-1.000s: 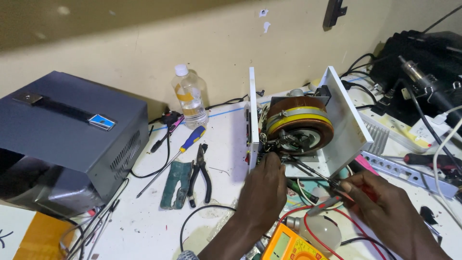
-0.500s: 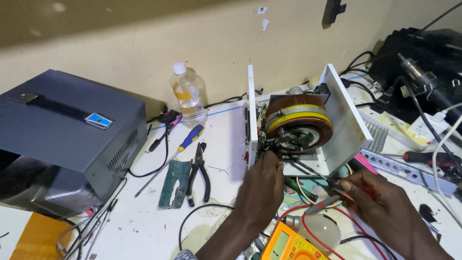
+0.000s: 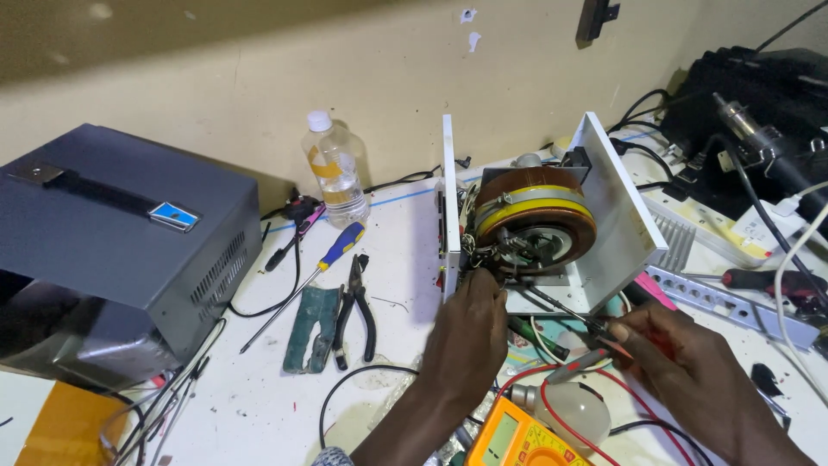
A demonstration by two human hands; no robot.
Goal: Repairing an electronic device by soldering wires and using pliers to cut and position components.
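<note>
1. Centrally placed on the white workbench (image 3: 259, 406): an opened white metal chassis (image 3: 623, 216) standing on edge, with a brown toroidal transformer (image 3: 535, 216) banded in yellow mounted inside.
2. Left hand (image 3: 470, 336) reaching up to the transformer's lower left, fingertips pressed into the cluster of wire terminals (image 3: 487, 256) beside the chassis front panel (image 3: 448, 198); fingers curled in, whether pinching a wire or merely touching cannot be told.
3. Right hand (image 3: 681, 358) lower right, fingers closed around a black test probe (image 3: 561, 308), its tip slanting up-left toward the terminals, close by the left fingertips.
4. Below both hands: an orange-yellow multimeter (image 3: 517, 440) at the bottom edge, red lead (image 3: 552, 423) looping over a white light bulb (image 3: 565, 406).
5. Left of the chassis: black-handled pliers (image 3: 355, 311), a green tool (image 3: 310, 328) just beside them, and a blue-and-yellow screwdriver (image 3: 332, 255) lying diagonally.
6. Behind those, near the wall: a clear plastic bottle (image 3: 335, 173) with a white cap, upright.
7. Far left: a grey metal equipment case (image 3: 112, 233) with side vents.
8. Far right: a red-handled screwdriver (image 3: 763, 279) and a perforated metal strip (image 3: 716, 298).
</note>
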